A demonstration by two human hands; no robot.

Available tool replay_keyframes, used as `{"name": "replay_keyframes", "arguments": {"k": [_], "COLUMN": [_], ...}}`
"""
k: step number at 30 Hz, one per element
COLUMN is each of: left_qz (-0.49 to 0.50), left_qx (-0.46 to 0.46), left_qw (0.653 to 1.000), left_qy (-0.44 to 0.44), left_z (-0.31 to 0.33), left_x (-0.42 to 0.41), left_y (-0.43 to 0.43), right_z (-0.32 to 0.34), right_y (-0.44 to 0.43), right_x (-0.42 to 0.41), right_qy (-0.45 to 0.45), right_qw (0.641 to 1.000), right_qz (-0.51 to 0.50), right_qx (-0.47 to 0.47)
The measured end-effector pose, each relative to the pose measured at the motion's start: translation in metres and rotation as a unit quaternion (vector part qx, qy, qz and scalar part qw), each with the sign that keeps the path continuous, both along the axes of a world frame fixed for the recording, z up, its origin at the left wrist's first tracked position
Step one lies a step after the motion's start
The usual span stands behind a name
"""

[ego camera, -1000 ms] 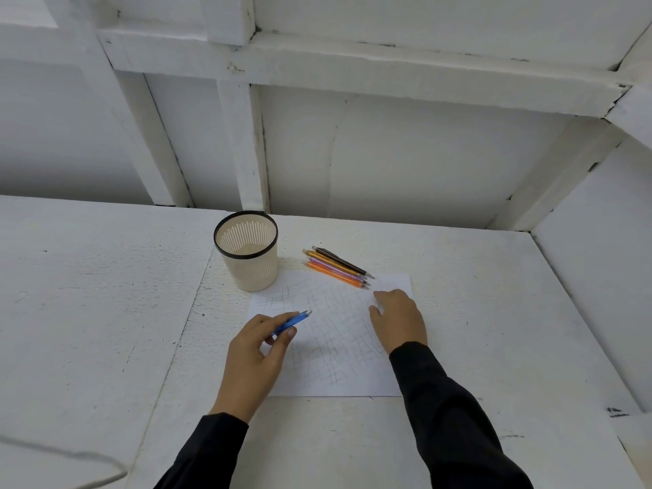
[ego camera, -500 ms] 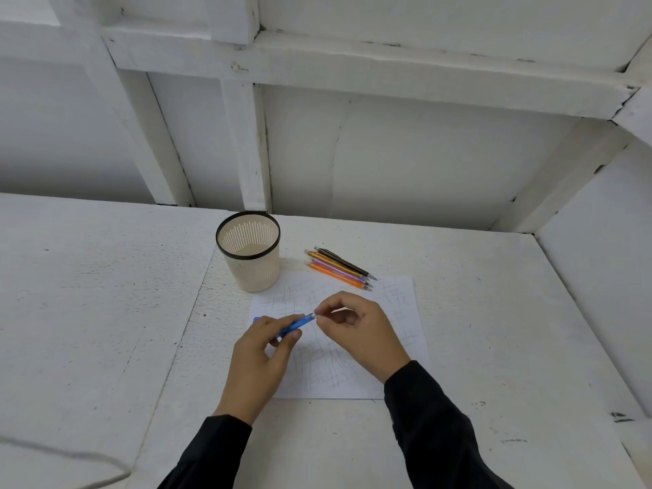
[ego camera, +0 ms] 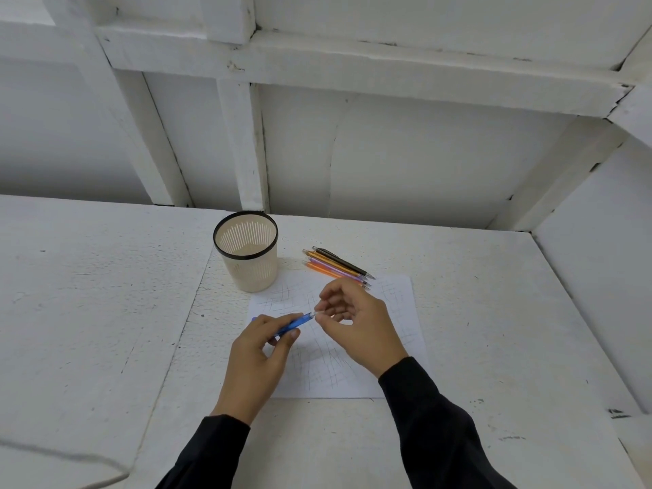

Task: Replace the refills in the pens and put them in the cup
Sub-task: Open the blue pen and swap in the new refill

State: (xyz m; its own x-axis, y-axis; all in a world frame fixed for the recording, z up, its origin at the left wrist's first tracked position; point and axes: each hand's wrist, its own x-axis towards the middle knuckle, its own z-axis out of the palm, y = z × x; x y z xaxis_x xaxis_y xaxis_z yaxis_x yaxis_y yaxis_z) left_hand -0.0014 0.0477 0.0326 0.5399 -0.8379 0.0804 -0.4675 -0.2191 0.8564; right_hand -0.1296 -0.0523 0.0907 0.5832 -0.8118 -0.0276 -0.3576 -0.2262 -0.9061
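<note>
One slim translucent-blue pen (ego camera: 295, 323), pinched between left hand (ego camera: 255, 358) and right hand (ego camera: 360, 322).

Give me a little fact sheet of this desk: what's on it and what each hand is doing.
left hand: grips the blue pen by its barrel
right hand: pinches the blue pen's tip end
cup: upright, beige with a dark rim, no pens seen inside
loose pens: bunched side by side right of the cup, at the paper's far edge
paper: scribbled sheet lying flat below both hands
table: white, rough painted top
</note>
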Motion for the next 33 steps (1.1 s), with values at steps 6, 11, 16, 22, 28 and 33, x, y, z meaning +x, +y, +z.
{"name": "replay_keyframes", "arguments": {"k": [6,11,16,22,28,33], "left_qz": [-0.007,-0.013,0.047,0.063,0.042,0.029], "left_qx": [-0.001,-0.020,-0.196,-0.321,-0.338,-0.340], "left_qw": [1.000,0.999,0.801,0.522,0.480,0.485], "left_qy": [-0.009,0.043,0.563,0.788,0.809,0.806], "left_z": [0.003,0.011,0.039,0.041,0.035,0.034], "left_x": [-0.001,-0.004,0.001,0.006,0.006,0.005], "left_y": [0.000,-0.001,-0.008,-0.016,-0.016,-0.015], "right_z": [0.007,0.016,0.004,-0.006,-0.001,0.000], "right_y": [-0.005,-0.007,0.002,0.028,0.033,0.034], "right_x": [0.000,-0.007,-0.013,-0.008,-0.004,-0.004], "right_qy": [0.082,0.005,-0.060,-0.146,-0.202,-0.211], "right_qw": [0.993,0.999,0.983,0.925,0.889,0.884], "right_qz": [0.058,0.036,-0.067,-0.127,-0.141,-0.135], "right_qx": [-0.068,0.020,0.158,0.326,0.386,0.395]}}
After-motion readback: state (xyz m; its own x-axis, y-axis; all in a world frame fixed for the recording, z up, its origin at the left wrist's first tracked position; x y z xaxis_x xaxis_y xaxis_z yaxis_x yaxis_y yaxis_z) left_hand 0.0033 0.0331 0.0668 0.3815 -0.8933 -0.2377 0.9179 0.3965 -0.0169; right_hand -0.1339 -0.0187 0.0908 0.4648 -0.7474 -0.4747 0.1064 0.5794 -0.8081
